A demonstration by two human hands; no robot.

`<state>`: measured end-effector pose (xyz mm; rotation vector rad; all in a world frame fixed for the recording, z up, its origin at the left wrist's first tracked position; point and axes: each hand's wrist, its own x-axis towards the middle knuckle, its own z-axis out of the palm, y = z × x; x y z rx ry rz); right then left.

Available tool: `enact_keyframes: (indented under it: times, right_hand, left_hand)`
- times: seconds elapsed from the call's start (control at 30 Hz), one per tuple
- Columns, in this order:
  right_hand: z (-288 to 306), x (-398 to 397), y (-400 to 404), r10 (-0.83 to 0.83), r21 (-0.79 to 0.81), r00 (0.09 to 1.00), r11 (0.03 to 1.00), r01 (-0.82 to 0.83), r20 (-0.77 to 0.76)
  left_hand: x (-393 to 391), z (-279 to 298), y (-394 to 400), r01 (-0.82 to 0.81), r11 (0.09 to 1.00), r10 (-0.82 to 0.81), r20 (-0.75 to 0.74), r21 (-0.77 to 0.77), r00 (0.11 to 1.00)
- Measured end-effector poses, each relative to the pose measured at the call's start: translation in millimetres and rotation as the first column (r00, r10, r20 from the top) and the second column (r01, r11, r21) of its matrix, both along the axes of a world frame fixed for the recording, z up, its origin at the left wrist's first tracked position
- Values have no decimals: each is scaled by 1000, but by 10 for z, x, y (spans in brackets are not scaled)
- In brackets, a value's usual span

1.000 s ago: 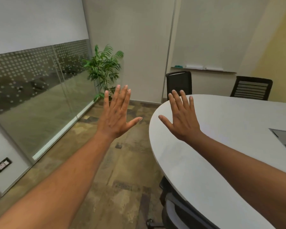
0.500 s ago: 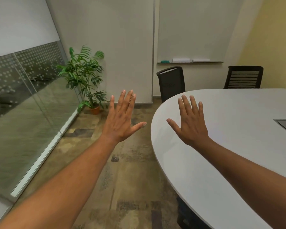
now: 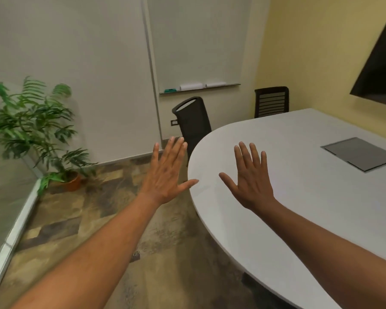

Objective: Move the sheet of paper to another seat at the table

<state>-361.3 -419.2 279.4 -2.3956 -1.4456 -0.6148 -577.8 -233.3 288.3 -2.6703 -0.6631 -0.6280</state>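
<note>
Both my arms stretch forward with flat palms facing down and fingers spread. My left hand (image 3: 168,172) hovers over the floor just left of the rounded end of the white oval table (image 3: 299,197). My right hand (image 3: 251,178) hovers above the table's near left part. Neither hand holds anything. No sheet of paper is in view. Two black chairs stand at the table's far end: one (image 3: 193,121) at the rounded tip, another (image 3: 271,101) against the yellow wall.
A grey cable hatch (image 3: 360,153) is set into the tabletop at right. A potted plant (image 3: 38,134) stands at left beside a glass partition (image 3: 2,197). A whiteboard (image 3: 198,41) hangs on the far wall, a dark screen (image 3: 381,59) at upper right.
The view has swung to the right: plant and glass wall slid left, more of the table, the hatch and the dark screen came into view. Both hands stay spread and empty.
</note>
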Motion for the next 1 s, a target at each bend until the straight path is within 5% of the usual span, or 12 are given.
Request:
enact_keyframes:
  times: [0.33,1.0]
  right_hand:
    - [-38,413,256,-246,-31,969,969,245,-28]
    - [-836,2151,719,-579,-89,781,813,576,-235]
  left_hand:
    - [1074,-128,826,329,942,-328,25,-67,944]
    - [4021,-730,1717,666,721,-690,-120,-190,714]
